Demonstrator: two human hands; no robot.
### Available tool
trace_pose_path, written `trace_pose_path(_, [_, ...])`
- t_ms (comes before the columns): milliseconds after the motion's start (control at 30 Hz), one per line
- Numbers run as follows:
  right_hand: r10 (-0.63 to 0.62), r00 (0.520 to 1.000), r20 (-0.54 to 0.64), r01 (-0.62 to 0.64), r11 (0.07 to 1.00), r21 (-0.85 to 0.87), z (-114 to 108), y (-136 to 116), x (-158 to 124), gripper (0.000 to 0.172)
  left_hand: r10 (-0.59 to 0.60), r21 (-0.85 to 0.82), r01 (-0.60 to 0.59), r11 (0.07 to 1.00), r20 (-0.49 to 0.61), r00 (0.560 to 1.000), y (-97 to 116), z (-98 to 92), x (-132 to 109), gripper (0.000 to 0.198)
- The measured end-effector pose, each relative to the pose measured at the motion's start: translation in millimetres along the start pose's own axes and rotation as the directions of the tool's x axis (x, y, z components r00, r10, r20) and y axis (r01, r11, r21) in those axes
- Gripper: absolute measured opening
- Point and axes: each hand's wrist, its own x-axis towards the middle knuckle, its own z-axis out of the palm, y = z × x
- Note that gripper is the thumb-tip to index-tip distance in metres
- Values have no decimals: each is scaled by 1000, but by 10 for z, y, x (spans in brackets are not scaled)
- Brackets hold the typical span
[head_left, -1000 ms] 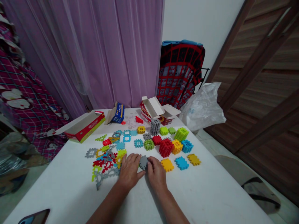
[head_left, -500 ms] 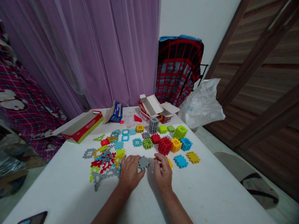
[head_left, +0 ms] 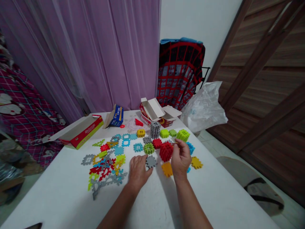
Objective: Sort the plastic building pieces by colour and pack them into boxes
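My left hand (head_left: 138,170) rests on the white table with thumb and forefinger closed about the edges of a grey toothed square tile (head_left: 151,162). My right hand (head_left: 181,157) has its fingers curled, just right of a stack of red toothed tiles (head_left: 166,151). Whether anything sits between its fingers is hidden. It covers the yellow stack and most of a flat blue tile. An orange tile (head_left: 167,169) lies left of the right wrist, and a yellow tile (head_left: 196,163) to its right. Blue (head_left: 190,148) and lime-green (head_left: 183,135) stacks stand beyond the hand.
Loose mixed toothed pieces (head_left: 105,168) lie in a heap on the left. A tall grey stack (head_left: 155,129) stands farther back. Along the back are an open red box (head_left: 152,111), a blue box (head_left: 117,116) and a red-green box (head_left: 88,132). A plastic bag (head_left: 205,108) hangs at the right edge.
My right hand has moved right and farther away, uncovering the orange tile and covering the yellow stack. My left hand has shifted slightly right with the grey tile.
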Motion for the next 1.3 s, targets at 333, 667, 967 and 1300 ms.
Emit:
trace_pose_path(333, [60,994,-90,-50,993,103,-22,-209,273,23,-43,0,43,999,-8,999,-14,73,-10,43])
trace_pose_path(667, [141,986,-87,-132,986,97,-39,-130,313,24,-43,-23,43,999,6,999,17,97,0,41])
trace_pose_path(967, [138,987,-81,-129,985,113,-73,-141,340,25,-34,111,39,993,-48,998,-375,-105,-224,57])
trace_pose_path(1300, [88,995,-41,-83,992,94,-66,-183,295,24,-21,96,15,995,62,998,-485,-300,-146,48])
